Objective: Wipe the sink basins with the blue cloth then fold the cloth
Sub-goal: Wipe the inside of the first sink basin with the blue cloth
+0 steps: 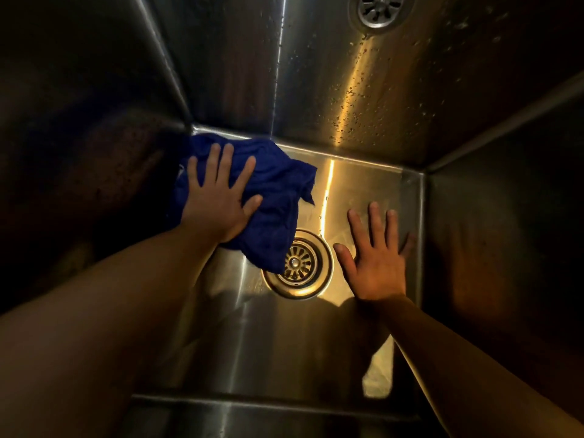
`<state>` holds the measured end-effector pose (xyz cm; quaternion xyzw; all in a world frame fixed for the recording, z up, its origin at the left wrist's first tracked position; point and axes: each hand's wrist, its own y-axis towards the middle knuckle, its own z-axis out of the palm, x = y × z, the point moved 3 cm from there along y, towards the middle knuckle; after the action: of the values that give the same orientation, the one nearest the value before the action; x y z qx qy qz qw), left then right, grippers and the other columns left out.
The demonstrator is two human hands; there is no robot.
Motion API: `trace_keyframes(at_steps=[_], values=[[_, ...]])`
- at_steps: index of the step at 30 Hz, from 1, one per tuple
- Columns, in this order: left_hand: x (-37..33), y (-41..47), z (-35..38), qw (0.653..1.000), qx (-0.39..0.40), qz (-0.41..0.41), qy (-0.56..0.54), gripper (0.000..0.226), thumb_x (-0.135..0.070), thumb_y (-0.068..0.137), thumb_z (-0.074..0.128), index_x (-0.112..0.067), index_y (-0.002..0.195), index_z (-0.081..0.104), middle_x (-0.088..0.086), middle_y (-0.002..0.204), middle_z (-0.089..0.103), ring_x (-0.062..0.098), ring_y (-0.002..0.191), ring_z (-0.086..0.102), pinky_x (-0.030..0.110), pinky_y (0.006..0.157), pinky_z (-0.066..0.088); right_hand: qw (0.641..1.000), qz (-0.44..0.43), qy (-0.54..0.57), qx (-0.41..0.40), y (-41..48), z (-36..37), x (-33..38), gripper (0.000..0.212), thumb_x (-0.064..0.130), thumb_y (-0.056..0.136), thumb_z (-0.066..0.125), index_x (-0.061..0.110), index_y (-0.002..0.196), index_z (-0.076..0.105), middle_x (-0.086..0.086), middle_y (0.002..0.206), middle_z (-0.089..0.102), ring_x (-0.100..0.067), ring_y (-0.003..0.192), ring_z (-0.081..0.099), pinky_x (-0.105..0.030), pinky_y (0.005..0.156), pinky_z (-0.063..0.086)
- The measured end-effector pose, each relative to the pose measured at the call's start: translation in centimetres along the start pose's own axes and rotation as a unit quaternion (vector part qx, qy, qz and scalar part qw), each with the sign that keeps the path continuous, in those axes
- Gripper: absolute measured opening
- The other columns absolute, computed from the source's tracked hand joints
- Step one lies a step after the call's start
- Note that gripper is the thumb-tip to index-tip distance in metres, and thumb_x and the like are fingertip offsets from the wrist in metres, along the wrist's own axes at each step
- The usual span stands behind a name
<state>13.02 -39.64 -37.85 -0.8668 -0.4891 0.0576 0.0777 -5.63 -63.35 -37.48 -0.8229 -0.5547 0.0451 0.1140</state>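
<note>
I look straight down into a deep steel sink basin [357, 188]. My left hand [218, 197] presses flat, fingers spread, on the crumpled blue cloth [275, 197] at the basin floor's far left corner. A fold of the cloth hangs over the left edge of the round drain [300, 263]. My right hand [376, 257] rests flat with straight fingers on the bare floor right of the drain, holding nothing.
The basin's four steel walls rise close around both arms. Water drops dot the far wall [379, 99], which mirrors the drain as a reflection [380, 9] at the top. The near wall [252, 415] lies below my forearms.
</note>
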Motion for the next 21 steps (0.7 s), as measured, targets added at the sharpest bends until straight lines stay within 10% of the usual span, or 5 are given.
trace_keyframes(at_steps=[11, 16, 21], values=[[-1.3, -14.9, -0.6, 0.961, 0.162, 0.214, 0.068, 0.085, -0.068, 0.067, 0.055, -0.025, 0.139, 0.045, 0.026, 0.149, 0.032, 0.045, 0.137, 0.03, 0.072, 0.1, 0.028, 1.0, 0.003, 0.015, 0.015, -0.1, -0.6, 0.2, 0.068, 0.072, 0.089, 0.008, 0.044, 0.151, -0.003, 0.007, 0.161, -0.018, -0.024, 0.146, -0.023, -0.059, 0.109, -0.017], [-1.1, -17.8, 1.0, 0.895, 0.249, 0.359, 0.088, 0.08, -0.063, 0.089, 0.029, -0.04, 0.138, -0.03, 0.011, 0.135, -0.056, 0.03, 0.127, -0.051, 0.058, 0.094, -0.038, 1.0, 0.003, 0.022, 0.014, -0.1, -0.5, 0.2, 0.068, 0.071, 0.09, 0.011, 0.044, 0.15, -0.003, 0.007, 0.161, -0.017, -0.025, 0.146, -0.021, -0.066, 0.112, -0.006], [-1.6, -19.0, 1.1, 0.839, 0.364, 0.402, 0.057, 0.077, -0.043, 0.096, 0.038, -0.045, 0.14, -0.026, 0.005, 0.138, -0.052, 0.025, 0.124, -0.053, 0.051, 0.09, -0.041, 1.0, 0.005, 0.02, 0.013, -0.1, -0.4, 0.0, 0.067, 0.071, 0.09, 0.012, 0.045, 0.15, -0.001, 0.006, 0.161, -0.014, -0.025, 0.146, -0.02, -0.068, 0.112, -0.002]])
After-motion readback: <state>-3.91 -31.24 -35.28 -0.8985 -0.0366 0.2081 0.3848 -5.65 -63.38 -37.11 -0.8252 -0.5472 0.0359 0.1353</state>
